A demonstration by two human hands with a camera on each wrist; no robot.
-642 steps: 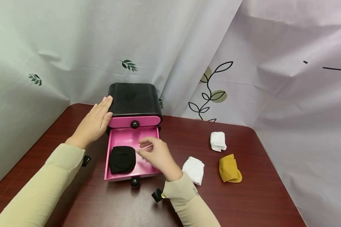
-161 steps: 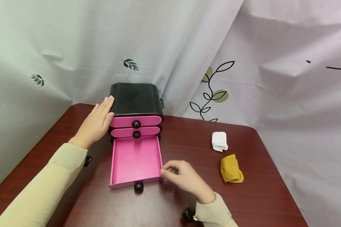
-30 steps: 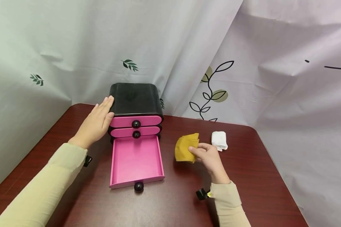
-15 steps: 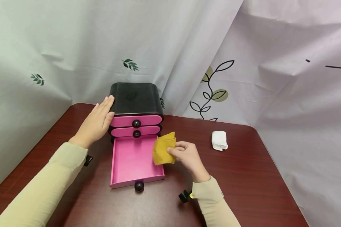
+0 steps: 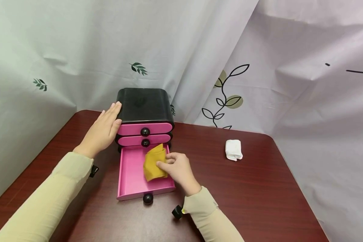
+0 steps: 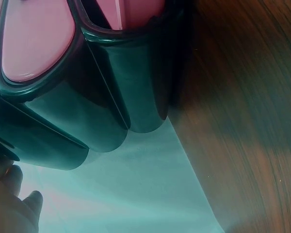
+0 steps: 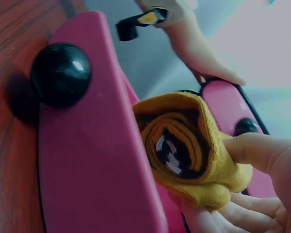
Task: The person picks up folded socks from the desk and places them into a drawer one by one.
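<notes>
My right hand pinches a rolled yellow sock between thumb and fingers, low over the right half of the pulled-out bottom drawer. In the right wrist view the sock's coiled end shows, dark inside with pale marks, right behind the pink drawer front. My left hand lies with straight fingers along the upper left side of the black drawer unit. Only some of its fingertips show in the left wrist view.
Above the open drawer, two pink drawers with black knobs are closed. A folded white sock lies to the right on the reddish-brown table. A pale patterned curtain hangs behind the unit.
The yellow sock, on the table at first, has travelled left in my right hand to the bottom drawer. Earlier, a drawer holding a black sock stood out; it is closed now. My left hand stays put.
</notes>
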